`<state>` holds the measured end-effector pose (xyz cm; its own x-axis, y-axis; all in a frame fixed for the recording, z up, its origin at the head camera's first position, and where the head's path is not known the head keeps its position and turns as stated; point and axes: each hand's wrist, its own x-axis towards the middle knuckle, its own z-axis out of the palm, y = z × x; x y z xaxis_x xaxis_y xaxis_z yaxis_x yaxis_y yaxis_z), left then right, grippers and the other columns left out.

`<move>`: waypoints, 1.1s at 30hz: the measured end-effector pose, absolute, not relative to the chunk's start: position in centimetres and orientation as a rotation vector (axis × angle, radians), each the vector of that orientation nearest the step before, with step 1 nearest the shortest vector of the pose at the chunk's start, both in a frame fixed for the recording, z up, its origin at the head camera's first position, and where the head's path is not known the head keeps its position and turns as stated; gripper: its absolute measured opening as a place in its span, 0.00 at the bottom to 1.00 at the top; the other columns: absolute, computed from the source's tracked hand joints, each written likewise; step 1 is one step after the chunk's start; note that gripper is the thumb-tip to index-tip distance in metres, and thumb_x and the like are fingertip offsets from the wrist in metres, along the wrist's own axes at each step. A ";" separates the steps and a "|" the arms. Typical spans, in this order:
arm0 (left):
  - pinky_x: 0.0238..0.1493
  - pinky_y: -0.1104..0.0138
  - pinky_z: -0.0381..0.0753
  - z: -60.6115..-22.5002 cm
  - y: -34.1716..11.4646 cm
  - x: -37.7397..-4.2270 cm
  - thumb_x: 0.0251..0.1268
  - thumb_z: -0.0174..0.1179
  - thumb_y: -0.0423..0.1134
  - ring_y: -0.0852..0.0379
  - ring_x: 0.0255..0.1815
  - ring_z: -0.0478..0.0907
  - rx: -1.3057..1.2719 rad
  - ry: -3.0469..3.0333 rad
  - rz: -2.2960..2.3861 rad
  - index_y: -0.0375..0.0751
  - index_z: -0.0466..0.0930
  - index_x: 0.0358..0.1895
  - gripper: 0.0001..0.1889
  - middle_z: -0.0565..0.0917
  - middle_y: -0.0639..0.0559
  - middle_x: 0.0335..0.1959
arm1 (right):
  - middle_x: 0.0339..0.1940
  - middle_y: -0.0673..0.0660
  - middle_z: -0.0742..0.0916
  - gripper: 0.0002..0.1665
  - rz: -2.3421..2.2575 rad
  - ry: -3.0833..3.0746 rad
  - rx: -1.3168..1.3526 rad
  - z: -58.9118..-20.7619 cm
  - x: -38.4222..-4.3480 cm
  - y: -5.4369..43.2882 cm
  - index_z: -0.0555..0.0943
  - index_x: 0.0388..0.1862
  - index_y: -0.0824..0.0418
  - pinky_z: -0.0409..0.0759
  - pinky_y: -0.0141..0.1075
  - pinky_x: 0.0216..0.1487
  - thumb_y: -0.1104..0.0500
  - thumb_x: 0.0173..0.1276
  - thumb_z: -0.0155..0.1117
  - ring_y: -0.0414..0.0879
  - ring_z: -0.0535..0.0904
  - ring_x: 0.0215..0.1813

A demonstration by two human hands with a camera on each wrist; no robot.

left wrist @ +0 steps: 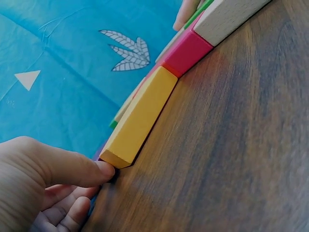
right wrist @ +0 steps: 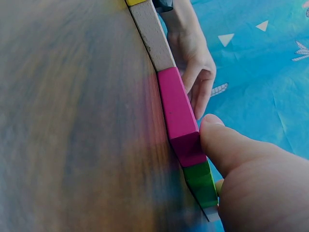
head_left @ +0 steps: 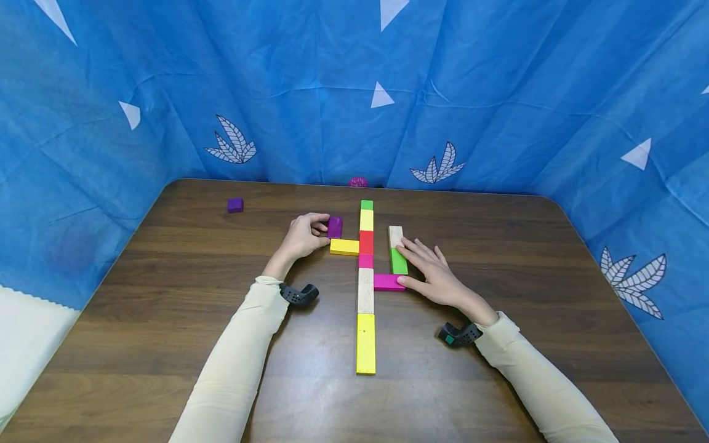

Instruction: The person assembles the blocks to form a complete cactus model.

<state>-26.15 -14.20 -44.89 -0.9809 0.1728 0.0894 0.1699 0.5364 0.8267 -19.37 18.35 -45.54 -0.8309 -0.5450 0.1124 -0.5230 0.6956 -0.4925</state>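
Observation:
My left hand [head_left: 303, 237] spans a purple block [head_left: 335, 227] between index finger and thumb, other fingers curled. Its thumb tip also lies against the end of a yellow-orange block [left wrist: 145, 121] in the left wrist view. That block juts left from a straight row of blocks, which includes a red block [head_left: 366, 242] and a long yellow block [head_left: 365, 344]. My right hand [head_left: 437, 277] lies spread, fingers extended, beside a green block [head_left: 399, 261] and a pale wooden block [head_left: 396, 236]. Its thumb touches the end of a magenta block [right wrist: 178, 106] jutting right from the row.
A small dark purple block [head_left: 235, 205] sits apart at the back left of the brown wooden table [head_left: 166, 344]. Behind the table's far edge hangs a blue curtain [head_left: 310, 123] with white leaf and triangle prints. White cloth [head_left: 28, 344] shows at the left.

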 end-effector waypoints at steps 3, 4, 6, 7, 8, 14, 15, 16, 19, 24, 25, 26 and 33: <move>0.52 0.57 0.81 -44.8 -14.2 -26.1 0.53 0.68 0.26 0.44 0.46 0.81 0.306 2.750 1.480 0.31 0.74 0.63 0.30 0.82 0.37 0.50 | 0.81 0.55 0.57 0.43 -0.808 2.853 -0.897 -45.5 -19.3 18.3 0.58 0.78 0.53 0.32 0.67 0.74 0.46 0.69 0.62 0.60 0.45 0.81; 0.52 0.57 0.81 -44.8 -14.1 -26.0 0.53 0.68 0.26 0.44 0.46 0.81 0.306 2.750 1.480 0.31 0.74 0.63 0.30 0.82 0.37 0.50 | 0.81 0.55 0.57 0.43 -0.810 2.852 -0.895 -45.5 -19.3 18.3 0.58 0.78 0.53 0.32 0.67 0.74 0.46 0.70 0.62 0.60 0.45 0.81; 0.52 0.57 0.81 -44.8 -14.1 -26.0 0.53 0.68 0.26 0.44 0.46 0.81 0.304 2.745 1.485 0.31 0.74 0.64 0.30 0.82 0.37 0.50 | 0.81 0.55 0.57 0.43 -0.815 2.850 -0.889 -45.4 -19.2 18.3 0.57 0.78 0.53 0.32 0.66 0.74 0.46 0.70 0.62 0.60 0.45 0.81; 0.52 0.57 0.81 -44.8 -14.1 -26.0 0.53 0.68 0.26 0.44 0.46 0.81 0.304 2.743 1.486 0.31 0.74 0.64 0.30 0.82 0.37 0.50 | 0.81 0.55 0.57 0.43 -0.816 2.850 -0.887 -45.4 -19.2 18.3 0.57 0.78 0.53 0.32 0.66 0.74 0.46 0.69 0.62 0.60 0.45 0.81; 0.52 0.57 0.81 -44.8 -14.1 -26.0 0.53 0.68 0.26 0.44 0.46 0.81 0.303 2.741 1.489 0.31 0.74 0.64 0.30 0.82 0.37 0.50 | 0.81 0.55 0.57 0.43 -0.817 2.849 -0.885 -45.4 -19.2 18.3 0.57 0.78 0.53 0.32 0.66 0.74 0.46 0.69 0.62 0.59 0.45 0.81; 0.52 0.57 0.81 -44.7 -14.0 -26.0 0.53 0.68 0.26 0.44 0.47 0.81 0.303 2.738 1.496 0.31 0.74 0.63 0.30 0.82 0.37 0.50 | 0.81 0.55 0.57 0.43 -0.815 2.851 -0.878 -45.3 -19.1 18.3 0.58 0.78 0.53 0.32 0.66 0.74 0.46 0.69 0.62 0.59 0.45 0.81; 0.52 0.57 0.81 -44.7 -14.1 -26.1 0.53 0.68 0.26 0.44 0.47 0.81 0.303 2.739 1.495 0.31 0.74 0.63 0.30 0.82 0.37 0.50 | 0.81 0.55 0.57 0.43 -0.817 2.851 -0.877 -45.3 -19.1 18.3 0.58 0.78 0.53 0.32 0.66 0.74 0.46 0.69 0.62 0.59 0.45 0.81; 0.52 0.57 0.81 -44.7 -14.1 -26.1 0.53 0.68 0.26 0.44 0.47 0.81 0.304 2.740 1.496 0.31 0.74 0.63 0.30 0.82 0.37 0.50 | 0.81 0.55 0.57 0.43 -0.818 2.850 -0.876 -45.2 -19.1 18.3 0.58 0.78 0.53 0.32 0.66 0.74 0.46 0.69 0.62 0.59 0.45 0.81; 0.53 0.57 0.81 -44.8 -14.1 -26.1 0.53 0.68 0.26 0.44 0.47 0.81 0.308 2.740 1.497 0.31 0.74 0.63 0.30 0.82 0.37 0.50 | 0.81 0.55 0.57 0.43 -0.819 2.850 -0.876 -45.2 -19.1 18.3 0.58 0.78 0.53 0.32 0.66 0.74 0.46 0.69 0.62 0.60 0.45 0.81; 0.53 0.56 0.82 -44.8 -14.4 -26.2 0.52 0.68 0.26 0.42 0.47 0.82 0.326 2.729 1.504 0.30 0.74 0.63 0.30 0.83 0.35 0.49 | 0.81 0.56 0.57 0.43 -0.817 2.851 -0.878 -45.2 -19.1 18.3 0.58 0.78 0.53 0.32 0.66 0.74 0.46 0.69 0.63 0.60 0.46 0.81; 0.53 0.56 0.82 -44.7 -14.5 -26.2 0.52 0.68 0.25 0.42 0.47 0.82 0.329 2.722 1.509 0.30 0.73 0.63 0.31 0.83 0.34 0.49 | 0.81 0.56 0.57 0.43 -0.816 2.851 -0.878 -45.2 -19.1 18.3 0.58 0.78 0.53 0.32 0.66 0.74 0.46 0.69 0.63 0.60 0.45 0.81; 0.53 0.56 0.82 -44.6 -14.6 -26.2 0.52 0.68 0.25 0.42 0.47 0.82 0.331 2.713 1.512 0.30 0.73 0.64 0.31 0.83 0.34 0.49 | 0.81 0.56 0.57 0.43 -0.816 2.850 -0.878 -45.2 -19.1 18.3 0.58 0.78 0.53 0.32 0.66 0.74 0.46 0.69 0.63 0.60 0.45 0.81; 0.51 0.57 0.81 -43.0 -16.6 -26.0 0.54 0.67 0.27 0.42 0.55 0.79 0.310 2.708 1.495 0.33 0.70 0.67 0.34 0.78 0.37 0.62 | 0.81 0.56 0.57 0.43 -0.821 2.844 -0.890 -45.1 -19.1 18.1 0.58 0.78 0.53 0.32 0.67 0.74 0.47 0.69 0.62 0.60 0.45 0.81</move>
